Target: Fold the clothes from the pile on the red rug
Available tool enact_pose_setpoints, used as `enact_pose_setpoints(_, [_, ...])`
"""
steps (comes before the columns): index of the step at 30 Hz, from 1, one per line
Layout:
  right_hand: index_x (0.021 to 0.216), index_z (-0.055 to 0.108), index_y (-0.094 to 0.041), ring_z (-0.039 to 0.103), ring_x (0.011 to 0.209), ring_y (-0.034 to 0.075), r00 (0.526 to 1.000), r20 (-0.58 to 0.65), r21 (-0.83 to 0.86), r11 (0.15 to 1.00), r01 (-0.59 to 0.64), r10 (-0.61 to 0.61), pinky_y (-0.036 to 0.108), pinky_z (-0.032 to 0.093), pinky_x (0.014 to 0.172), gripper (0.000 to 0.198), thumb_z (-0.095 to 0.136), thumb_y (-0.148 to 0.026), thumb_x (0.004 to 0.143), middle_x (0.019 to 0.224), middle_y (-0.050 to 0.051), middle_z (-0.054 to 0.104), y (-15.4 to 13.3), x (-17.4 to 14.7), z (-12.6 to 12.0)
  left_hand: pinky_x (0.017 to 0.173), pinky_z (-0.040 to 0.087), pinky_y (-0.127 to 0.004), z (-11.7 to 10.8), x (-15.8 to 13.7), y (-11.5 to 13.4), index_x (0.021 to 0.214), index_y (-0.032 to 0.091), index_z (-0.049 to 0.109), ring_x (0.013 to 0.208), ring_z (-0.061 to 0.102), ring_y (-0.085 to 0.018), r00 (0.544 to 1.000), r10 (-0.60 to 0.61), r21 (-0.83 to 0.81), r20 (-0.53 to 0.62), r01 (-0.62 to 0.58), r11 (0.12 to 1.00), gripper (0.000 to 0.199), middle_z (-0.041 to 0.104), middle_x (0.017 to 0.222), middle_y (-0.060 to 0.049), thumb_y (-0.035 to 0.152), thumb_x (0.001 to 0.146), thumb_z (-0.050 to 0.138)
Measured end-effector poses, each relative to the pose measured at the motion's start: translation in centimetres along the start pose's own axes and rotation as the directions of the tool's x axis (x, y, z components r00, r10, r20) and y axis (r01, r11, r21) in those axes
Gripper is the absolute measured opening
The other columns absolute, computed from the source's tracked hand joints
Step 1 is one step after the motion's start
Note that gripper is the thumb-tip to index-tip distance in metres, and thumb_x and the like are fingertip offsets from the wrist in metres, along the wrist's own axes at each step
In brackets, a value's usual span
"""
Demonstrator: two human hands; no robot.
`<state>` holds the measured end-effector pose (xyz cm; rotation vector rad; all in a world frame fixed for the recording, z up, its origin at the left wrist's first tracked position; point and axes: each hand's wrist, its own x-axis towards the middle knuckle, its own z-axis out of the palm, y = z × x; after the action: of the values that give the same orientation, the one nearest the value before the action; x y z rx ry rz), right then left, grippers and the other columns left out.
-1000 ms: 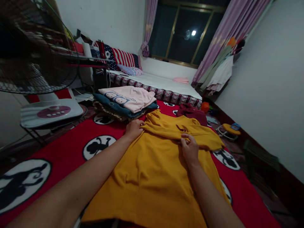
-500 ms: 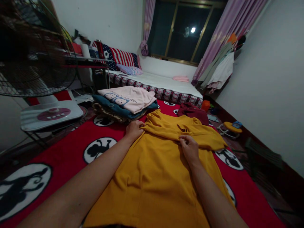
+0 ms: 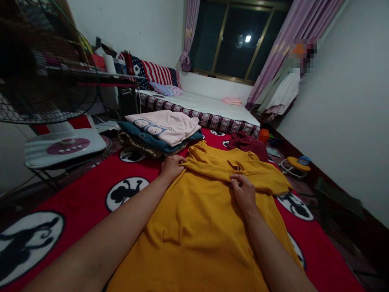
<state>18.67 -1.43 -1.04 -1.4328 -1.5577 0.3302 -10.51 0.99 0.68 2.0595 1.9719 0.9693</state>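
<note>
A mustard-yellow dress [image 3: 194, 227] lies spread on a red blanket [image 3: 88, 190] printed with black monkey figures in white circles. One sleeve lies folded across its upper part, and the other sleeve reaches out to the right. My left hand [image 3: 173, 167] is closed on the dress's left edge, pinching the fabric by the folded sleeve. My right hand [image 3: 244, 190] pinches the sleeve cloth near the middle of the chest. Beyond my left hand sits a stack of folded clothes, with a pale pink shirt [image 3: 170, 125] over a teal garment [image 3: 142, 138]. A maroon garment [image 3: 246, 144] lies behind the dress.
At the left, a standing fan [image 3: 65, 142] and a cluttered desk [image 3: 115, 76] border the blanket. A low bed [image 3: 194, 101] stands beyond, below the window. On the right are a yellow-seated stool [image 3: 293, 164], a dark folding stool [image 3: 337, 196] and hanging clothes [image 3: 282, 89].
Hardly anything differs. Both hands keep their pinch on the yellow dress in the same places, and the view has shifted very slightly.
</note>
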Motion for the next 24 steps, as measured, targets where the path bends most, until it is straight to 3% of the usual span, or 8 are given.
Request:
enact_pose_setpoints(6, [0.099,0.063,-0.017,0.061,0.076,0.018,0.993,-0.122,0.107,0.994,0.007,0.006,0.03,0.053,0.065,0.028,0.051,-0.031,0.078,0.112,0.011,0.06,0.2,0.0,-0.2,0.08,0.049,-0.025,0.2,0.2,-0.3,0.097,0.025,0.072,0.093,0.066,-0.019,0.999,-0.032,-0.152,-0.03,0.027,0.988,0.025,0.074,0.101,-0.001,0.03,0.078,0.058])
enact_pose_setpoints(10, [0.104,0.061,-0.018,0.058,0.097,0.023,0.955,-0.277,-0.101,0.992,0.081,-0.106,0.036,0.051,0.08,0.031,0.046,-0.022,0.078,0.112,0.012,0.058,0.7,0.4,-1.9,0.088,0.048,-0.026,0.0,0.4,-0.6,0.104,0.017,0.069,0.098,0.065,-0.019,0.984,-0.111,-0.31,-0.14,0.063,0.949,0.034,0.072,0.105,-0.006,0.022,0.082,0.042])
enact_pose_setpoints(14, [0.112,0.06,-0.02,0.047,0.118,0.031,0.965,-0.212,-0.487,0.873,0.035,-0.157,0.049,0.04,0.095,0.04,0.053,-0.02,0.073,0.128,0.015,0.051,2.4,1.7,-3.8,0.092,0.047,-0.028,-0.3,0.4,-0.7,0.107,0.017,0.066,0.101,0.064,-0.02,0.97,-0.183,-0.391,-0.159,0.108,0.914,0.039,0.071,0.107,-0.007,0.017,0.079,0.038])
enact_pose_setpoints(18, [0.076,0.064,-0.021,0.044,0.121,0.035,0.988,-0.053,-0.665,0.743,0.072,-0.144,0.055,0.034,0.096,0.008,0.057,-0.023,0.072,0.123,0.014,0.058,3.9,3.3,-5.9,0.093,0.048,-0.029,-0.4,0.2,-0.6,0.102,0.018,0.067,0.099,0.065,-0.019,0.971,-0.187,-0.431,-0.151,0.105,0.896,0.037,0.071,0.105,-0.005,0.015,0.077,0.04])
enact_pose_setpoints(20, [0.07,0.06,-0.021,0.049,0.116,0.032,0.978,-0.019,-0.657,0.74,0.146,-0.209,0.054,0.032,0.097,0.009,0.053,-0.023,0.074,0.116,0.012,0.064,3.7,3.9,-7.5,0.092,0.049,-0.029,-0.4,0.0,-0.4,0.099,0.018,0.067,0.097,0.065,-0.019,0.974,-0.153,-0.434,-0.166,0.067,0.898,0.033,0.071,0.104,-0.005,0.015,0.076,0.043])
enact_pose_setpoints(24, [0.085,0.061,-0.02,0.06,0.097,0.027,0.923,-0.269,-0.47,0.874,0.124,-0.275,0.044,0.041,0.09,0.02,0.044,-0.029,0.082,0.105,0.012,0.069,1.3,3.9,-11.1,0.091,0.048,-0.027,-0.3,-0.7,0.4,0.098,0.018,0.068,0.097,0.064,-0.018,0.977,0.108,-0.377,-0.184,-0.172,0.91,0.029,0.07,0.103,-0.005,0.014,0.077,0.049])
